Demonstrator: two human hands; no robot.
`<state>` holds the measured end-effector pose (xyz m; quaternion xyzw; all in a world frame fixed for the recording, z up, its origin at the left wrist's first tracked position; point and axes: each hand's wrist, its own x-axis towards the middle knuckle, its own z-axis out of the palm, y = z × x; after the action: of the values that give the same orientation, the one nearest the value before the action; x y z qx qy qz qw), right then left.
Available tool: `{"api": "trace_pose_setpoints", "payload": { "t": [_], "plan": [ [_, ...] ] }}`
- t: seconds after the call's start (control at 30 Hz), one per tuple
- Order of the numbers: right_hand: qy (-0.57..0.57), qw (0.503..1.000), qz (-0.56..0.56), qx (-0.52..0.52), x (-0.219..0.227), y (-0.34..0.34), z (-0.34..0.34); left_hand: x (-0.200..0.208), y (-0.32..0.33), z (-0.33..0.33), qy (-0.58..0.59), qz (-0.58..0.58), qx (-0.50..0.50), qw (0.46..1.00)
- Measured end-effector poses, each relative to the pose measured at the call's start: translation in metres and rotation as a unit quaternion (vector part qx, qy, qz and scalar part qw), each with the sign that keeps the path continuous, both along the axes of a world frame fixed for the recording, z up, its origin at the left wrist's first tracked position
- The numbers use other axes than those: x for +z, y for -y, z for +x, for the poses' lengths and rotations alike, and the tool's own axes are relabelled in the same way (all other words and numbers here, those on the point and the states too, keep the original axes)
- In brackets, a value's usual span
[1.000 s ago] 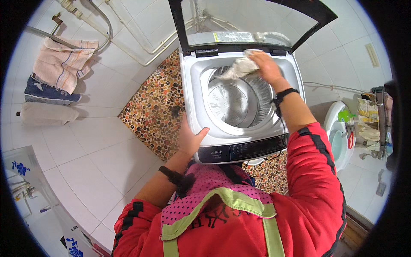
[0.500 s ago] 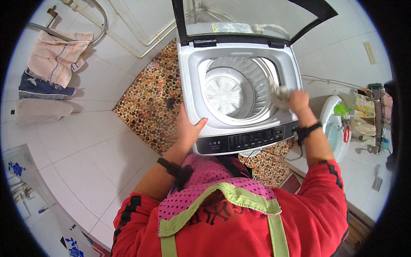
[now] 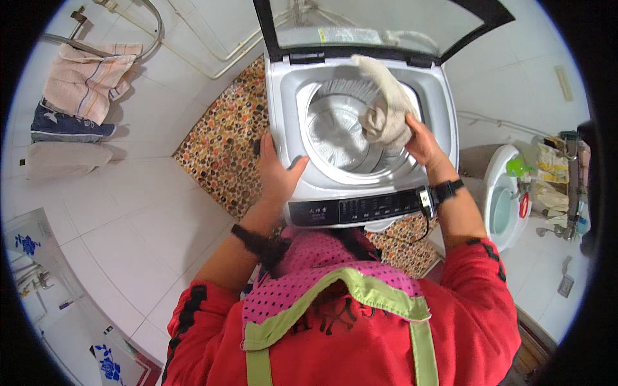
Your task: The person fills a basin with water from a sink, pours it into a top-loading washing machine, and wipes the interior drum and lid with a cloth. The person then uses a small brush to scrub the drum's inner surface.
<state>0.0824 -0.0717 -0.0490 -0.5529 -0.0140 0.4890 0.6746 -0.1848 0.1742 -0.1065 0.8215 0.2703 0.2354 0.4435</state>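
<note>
In front of me stands a top-loading washing machine [image 3: 290, 193] with its dark-framed glass lid [image 3: 386, 45] raised. Over the right part of its drum opening, my right hand [image 3: 425, 143] grips a crumpled beige cloth [image 3: 388, 119]. One end of the cloth sticks up toward the lid hinge; its lower bunch hangs above the metal drum [image 3: 335, 132]. My left hand [image 3: 277, 170] rests on the machine's left rim, thumb spread away from the fingers and nothing held. Below the opening runs the black control panel [image 3: 367, 209].
Towels [image 3: 90, 80] and dark blue cloth [image 3: 71, 122] hang on the left wall. At the right are a white basin [image 3: 502, 206] with a green item and red scissors-like handle. Pebble-patterned covering [image 3: 222, 145] lies behind and left of the machine; pipes [image 3: 225, 64] run along the wall.
My right hand has moved left and slightly up with the cloth, from the machine's right rim to over the drum opening. My left hand stays on the left rim.
</note>
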Motion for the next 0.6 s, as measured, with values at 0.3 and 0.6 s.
{"api": "trace_pose_setpoints", "payload": {
  "t": [0.3, 0.6],
  "plan": [
    [0.596, 0.562, -0.079, 0.568, -0.07, -0.087, -0.029, 0.006, 0.005, 0.003, -0.14, 0.002, 0.045, 0.989],
    [0.746, 0.48, 0.027, 0.461, -0.114, -0.177, 0.019, 0.012, 0.008, 0.007, -0.189, 0.042, 0.06, 0.979]
  ]
}}
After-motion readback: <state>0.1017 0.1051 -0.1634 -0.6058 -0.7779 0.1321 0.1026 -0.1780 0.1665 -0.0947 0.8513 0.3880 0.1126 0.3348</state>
